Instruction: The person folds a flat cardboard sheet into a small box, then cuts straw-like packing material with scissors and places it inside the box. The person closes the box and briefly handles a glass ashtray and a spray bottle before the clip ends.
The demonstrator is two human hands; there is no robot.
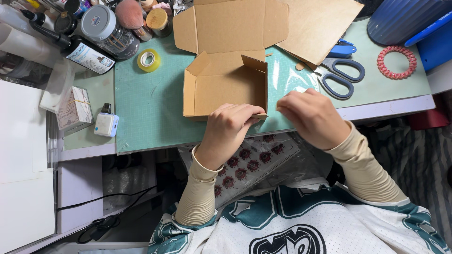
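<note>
A small brown cardboard mailer box [226,84] lies open on the green cutting mat [146,108], its lid flap folded back toward the far side. My left hand [228,129] is curled over the box's near wall and pinches that front flap. My right hand [313,117] rests just right of the box, its fingertips closed on the edge of a clear plastic sheet [292,77] lying on the mat. On my lap below the desk edge sits a clear bag of sheets with dark red round stickers [247,162].
Grey-handled scissors [341,75], a blue stapler [341,48] and a flat cardboard sheet [320,26] lie right of the box. A yellow tape roll [148,60], jars, bottles, a white gadget [106,123] and a small wrapped box [73,110] stand left. A red ring [397,62] is far right.
</note>
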